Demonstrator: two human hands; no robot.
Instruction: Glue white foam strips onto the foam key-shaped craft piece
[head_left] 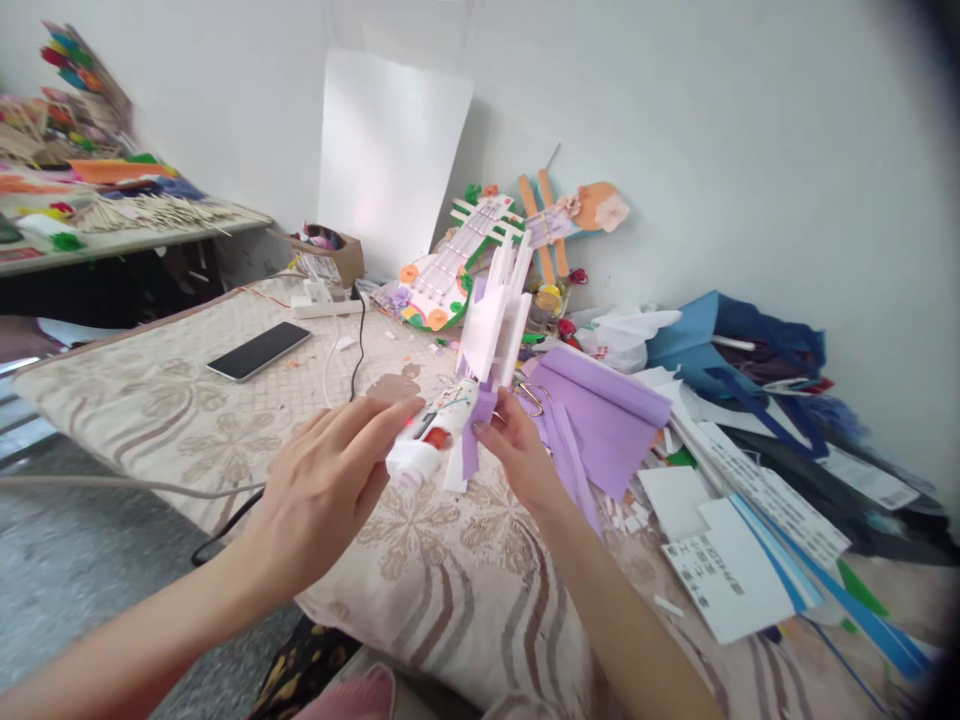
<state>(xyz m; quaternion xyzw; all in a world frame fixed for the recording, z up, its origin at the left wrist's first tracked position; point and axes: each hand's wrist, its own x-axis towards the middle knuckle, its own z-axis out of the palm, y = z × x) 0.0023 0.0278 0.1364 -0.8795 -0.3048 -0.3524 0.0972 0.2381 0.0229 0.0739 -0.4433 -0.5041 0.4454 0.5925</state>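
Note:
My left hand [322, 485] is wrapped round a white hot glue gun [454, 405] with a small red light and an orange part. Its front end lies against a white and purple craft model [484, 335] built of flat boards and thin strips. The thumb and fingers of my right hand [521, 450] pinch the lower end of this model at a purple strip [471, 450]. The model stands tilted up, away from me. Just right of it lie gold-handled scissors [534, 400] and a sheet of purple paper [600, 410].
A black phone [260, 351] and a white power strip [322, 303] with cables lie on the left. Decorated instrument-shaped crafts [457, 265] lean at the back. On the right are printed cards [735, 570], white scraps and a blue bag [690, 335].

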